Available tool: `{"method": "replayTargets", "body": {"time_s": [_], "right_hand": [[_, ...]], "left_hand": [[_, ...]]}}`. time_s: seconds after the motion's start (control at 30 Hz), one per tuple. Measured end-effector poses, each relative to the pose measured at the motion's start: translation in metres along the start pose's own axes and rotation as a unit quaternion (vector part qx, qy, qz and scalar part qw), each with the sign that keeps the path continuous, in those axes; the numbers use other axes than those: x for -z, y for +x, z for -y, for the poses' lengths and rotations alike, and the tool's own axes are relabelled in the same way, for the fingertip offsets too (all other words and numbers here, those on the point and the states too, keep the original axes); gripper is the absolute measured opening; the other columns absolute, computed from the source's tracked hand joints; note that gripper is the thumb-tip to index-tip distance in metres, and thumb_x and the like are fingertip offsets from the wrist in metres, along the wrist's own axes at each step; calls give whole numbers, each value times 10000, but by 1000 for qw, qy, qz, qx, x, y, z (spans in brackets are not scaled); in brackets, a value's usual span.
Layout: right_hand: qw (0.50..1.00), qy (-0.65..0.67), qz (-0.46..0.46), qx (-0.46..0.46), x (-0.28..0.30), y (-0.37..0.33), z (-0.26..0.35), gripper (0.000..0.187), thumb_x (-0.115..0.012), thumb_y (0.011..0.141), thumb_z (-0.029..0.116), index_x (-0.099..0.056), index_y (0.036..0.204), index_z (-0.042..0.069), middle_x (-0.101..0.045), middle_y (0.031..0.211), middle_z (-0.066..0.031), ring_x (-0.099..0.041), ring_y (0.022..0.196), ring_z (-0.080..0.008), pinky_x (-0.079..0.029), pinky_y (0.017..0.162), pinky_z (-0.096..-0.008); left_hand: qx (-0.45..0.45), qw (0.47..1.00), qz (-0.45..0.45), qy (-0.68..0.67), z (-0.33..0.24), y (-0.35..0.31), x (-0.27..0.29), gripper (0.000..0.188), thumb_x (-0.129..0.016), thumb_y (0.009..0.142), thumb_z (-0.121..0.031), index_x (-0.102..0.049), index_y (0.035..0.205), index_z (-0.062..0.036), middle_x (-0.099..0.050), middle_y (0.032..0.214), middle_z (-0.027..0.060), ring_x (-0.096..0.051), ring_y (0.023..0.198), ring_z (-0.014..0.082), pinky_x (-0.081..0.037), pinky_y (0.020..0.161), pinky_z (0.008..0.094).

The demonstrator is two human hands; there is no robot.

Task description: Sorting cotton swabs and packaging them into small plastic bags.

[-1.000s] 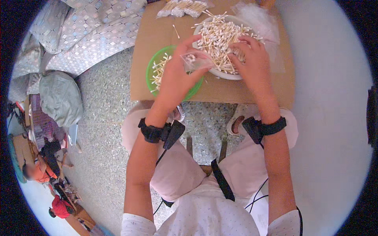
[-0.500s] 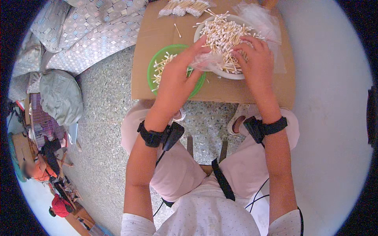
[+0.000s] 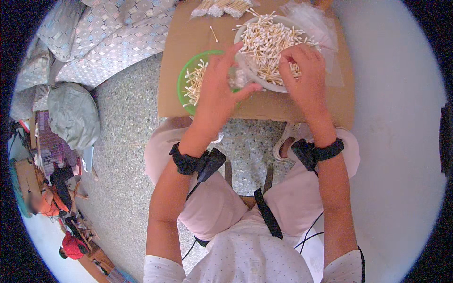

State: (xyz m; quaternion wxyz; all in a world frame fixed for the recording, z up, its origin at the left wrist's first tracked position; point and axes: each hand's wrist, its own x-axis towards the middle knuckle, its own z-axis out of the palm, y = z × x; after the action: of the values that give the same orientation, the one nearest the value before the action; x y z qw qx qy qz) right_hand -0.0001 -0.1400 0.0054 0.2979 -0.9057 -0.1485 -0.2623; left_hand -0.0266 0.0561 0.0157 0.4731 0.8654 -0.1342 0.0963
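White-tipped swabs (image 3: 269, 45) heaped in a white bowl (image 3: 245, 70); left of it, a green plate (image 3: 181, 87). Tan cardboard desk (image 3: 283, 106), speckled grey floor (image 3: 127, 141), silver diamond-patterned cloth (image 3: 113, 33), black wristbands (image 3: 186, 160).

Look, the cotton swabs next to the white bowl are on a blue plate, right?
Not quite. The head view shows that plate is green, not blue. It does hold cotton swabs and sits right beside the white bowl.

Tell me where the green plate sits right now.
In the head view, the green plate lies on the cardboard table, left of the white bowl, partly under the left hand.
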Motion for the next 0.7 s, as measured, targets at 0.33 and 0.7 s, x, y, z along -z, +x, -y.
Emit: {"method": "replayTargets", "body": {"time_s": [0.33, 0.7], "right_hand": [[989, 54, -87, 105, 12, -3, 11, 101, -646, 702, 103, -581, 778, 84, -592, 801, -76, -568, 806, -290, -425, 800, -411], [979, 195, -52, -22, 6, -3, 24, 102, -672, 811, 113, -636, 888, 56, -609, 823, -75, -588, 715, -204, -476, 666, -306]], "left_hand": [[-116, 993, -6, 17, -17, 9, -8, 623, -755, 702, -383, -550, 1248, -163, -534, 1105, 108, -456, 1064, 295, -321, 923, 412], [-131, 990, -32, 37, -3, 17, -25, 118, -706, 762, -186, -691, 826, -87, -620, 1026, 42, -514, 1036, 263, -375, 909, 399]]}}
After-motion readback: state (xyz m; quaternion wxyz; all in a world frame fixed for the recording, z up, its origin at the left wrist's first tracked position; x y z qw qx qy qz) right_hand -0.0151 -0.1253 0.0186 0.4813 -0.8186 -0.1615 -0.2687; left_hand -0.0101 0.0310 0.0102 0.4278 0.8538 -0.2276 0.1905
